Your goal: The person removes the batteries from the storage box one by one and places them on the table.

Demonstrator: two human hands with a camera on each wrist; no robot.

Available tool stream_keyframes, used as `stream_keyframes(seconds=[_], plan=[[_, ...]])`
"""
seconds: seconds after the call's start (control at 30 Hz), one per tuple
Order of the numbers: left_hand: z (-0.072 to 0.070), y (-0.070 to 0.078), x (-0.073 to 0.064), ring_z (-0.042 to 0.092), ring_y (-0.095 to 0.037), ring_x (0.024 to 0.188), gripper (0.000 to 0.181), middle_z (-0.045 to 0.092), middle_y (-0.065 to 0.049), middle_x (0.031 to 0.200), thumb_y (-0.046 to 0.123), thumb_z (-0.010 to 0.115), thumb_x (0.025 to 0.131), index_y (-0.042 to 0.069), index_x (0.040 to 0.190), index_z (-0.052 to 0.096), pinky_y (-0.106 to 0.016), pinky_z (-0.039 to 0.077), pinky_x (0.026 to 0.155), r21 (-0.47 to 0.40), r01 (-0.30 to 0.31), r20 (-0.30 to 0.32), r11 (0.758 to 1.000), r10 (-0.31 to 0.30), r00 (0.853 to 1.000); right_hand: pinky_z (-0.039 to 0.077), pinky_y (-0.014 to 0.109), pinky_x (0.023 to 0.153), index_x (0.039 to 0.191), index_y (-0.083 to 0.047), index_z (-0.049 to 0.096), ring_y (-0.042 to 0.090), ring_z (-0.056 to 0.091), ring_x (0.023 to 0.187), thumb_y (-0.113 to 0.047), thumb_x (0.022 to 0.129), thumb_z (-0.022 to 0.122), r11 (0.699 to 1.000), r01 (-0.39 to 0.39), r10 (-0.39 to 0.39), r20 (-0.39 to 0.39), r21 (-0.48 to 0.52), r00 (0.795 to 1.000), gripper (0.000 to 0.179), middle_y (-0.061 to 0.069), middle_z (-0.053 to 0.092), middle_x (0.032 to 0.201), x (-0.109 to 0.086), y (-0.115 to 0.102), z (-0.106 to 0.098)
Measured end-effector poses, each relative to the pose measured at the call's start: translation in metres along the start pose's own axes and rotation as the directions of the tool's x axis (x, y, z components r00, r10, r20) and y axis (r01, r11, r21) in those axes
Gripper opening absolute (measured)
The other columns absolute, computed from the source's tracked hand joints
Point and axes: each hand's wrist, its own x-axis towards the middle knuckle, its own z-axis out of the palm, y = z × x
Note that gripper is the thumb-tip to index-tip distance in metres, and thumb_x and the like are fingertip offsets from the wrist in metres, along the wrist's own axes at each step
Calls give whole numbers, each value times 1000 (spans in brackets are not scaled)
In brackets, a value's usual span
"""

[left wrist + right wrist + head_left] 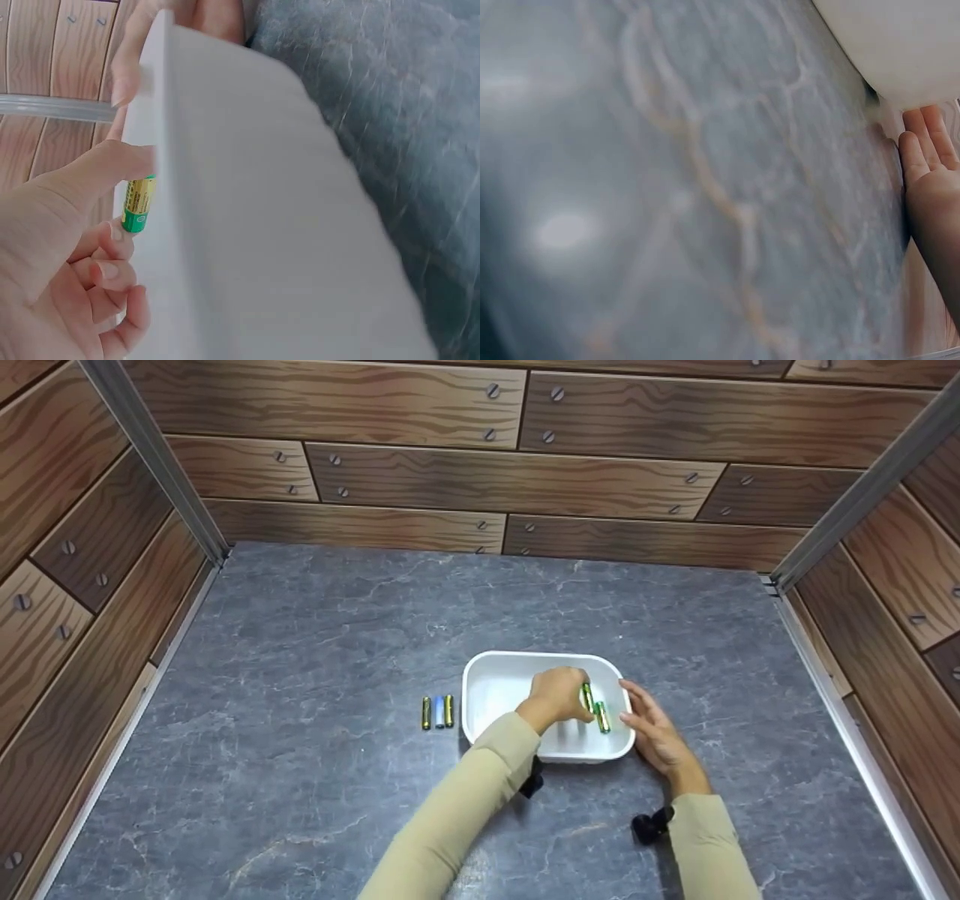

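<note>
My left hand point(559, 695) is inside a white plastic box point(491, 697), pinching a green-and-gold AA-type battery point(139, 204) between thumb and fingers. Just beside that one, a second green-and-gold battery point(603, 718) lies on the box floor. At the box's right end, my right hand point(660, 735) holds the rim; its thumb reaches over the edge. Fairly straight fingers point(928, 142) lie along the box's outside in the right wrist view. The near wall of the box hides part of the left hand's grip in the left wrist view.
Left of the box, three batteries stand in a row on the grey marbled table: a dark-and-gold one point(426, 712), a blue one point(439, 712) and another dark-and-gold one point(449, 711). Wood-patterned walls point(420, 472) enclose the back and sides.
</note>
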Motion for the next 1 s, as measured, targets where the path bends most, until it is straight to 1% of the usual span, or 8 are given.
stream_keyframes(seconds=[0.07, 0.23, 0.33, 0.53, 0.63, 0.77, 0.87, 1.0], plan=[[-3, -3, -1, 67, -13, 104, 52, 71, 6, 115, 42, 80, 75, 20, 120, 66, -32, 55, 83, -11, -5, 7, 1000, 5, 1000, 51, 24, 92, 131, -33, 48, 4, 56, 115, 1, 95, 49, 1000, -1, 1, -1, -4, 1000, 49, -15, 54, 128, 0, 0, 0], [-8, -11, -5, 64, -15, 114, 56, 68, 4, 124, 41, 79, 76, 21, 126, 64, -34, 54, 89, -43, -5, 20, 999, 5, 1000, 51, 24, 91, 133, -29, 47, 6, 56, 114, 2, 93, 50, 1000, -6, 5, -44, -14, 999, 50, -13, 55, 127, -1, 0, 0], [-10, -16, -8, 64, -15, 114, 58, 68, 4, 123, 42, 80, 76, 22, 127, 63, -33, 54, 89, -55, -6, 19, 998, 7, 1000, 51, 24, 91, 133, -26, 47, 5, 57, 114, 3, 93, 50, 1000, -7, 6, -55, -17, 998, 50, -13, 55, 127, -1, 0, 1], [-15, -26, -16, 66, -13, 94, 60, 72, 2, 101, 43, 80, 74, 22, 128, 62, -32, 55, 77, -73, -32, 8, 997, 33, 999, 52, 23, 90, 132, -29, 48, 3, 56, 115, 3, 93, 51, 1000, -15, 14, -66, -22, 998, 50, -15, 55, 128, -1, 0, 2], [-18, -32, -20, 62, -11, 84, 60, 72, 2, 97, 43, 80, 74, 22, 128, 62, -30, 53, 72, -79, -47, -5, 996, 47, 999, 51, 22, 90, 133, -28, 47, 2, 56, 115, 3, 94, 51, 999, -23, 21, -72, -23, 997, 50, -16, 55, 128, -1, -1, 2], [-22, -38, -27, 52, -7, 74, 60, 70, 2, 92, 42, 81, 74, 21, 127, 63, -27, 48, 64, -92, -65, -24, 994, 63, 998, 51, 22, 90, 133, -28, 47, 2, 55, 116, 3, 94, 49, 1000, -17, 16, -65, -18, 998, 50, -16, 55, 128, -1, -1, 2], [-24, -45, -32, 46, -6, 70, 60, 63, 4, 83, 42, 81, 73, 21, 126, 63, -23, 40, 58, -107, -74, -35, 992, 71, 997, 51, 22, 90, 132, -30, 48, 2, 55, 115, 3, 94, 49, 1000, -14, 13, -52, -14, 999, 50, -16, 55, 128, -1, -1, 2], [-26, -55, -38, 42, -6, 66, 59, 50, 8, 74, 40, 83, 70, 21, 123, 66, -20, 31, 55, -138, -85, -51, 987, 79, 996, 51, 22, 89, 131, -30, 48, 2, 55, 115, 3, 94, 49, 1000, -9, 8, -52, -15, 999, 49, -16, 55, 128, 0, -2, 3]])
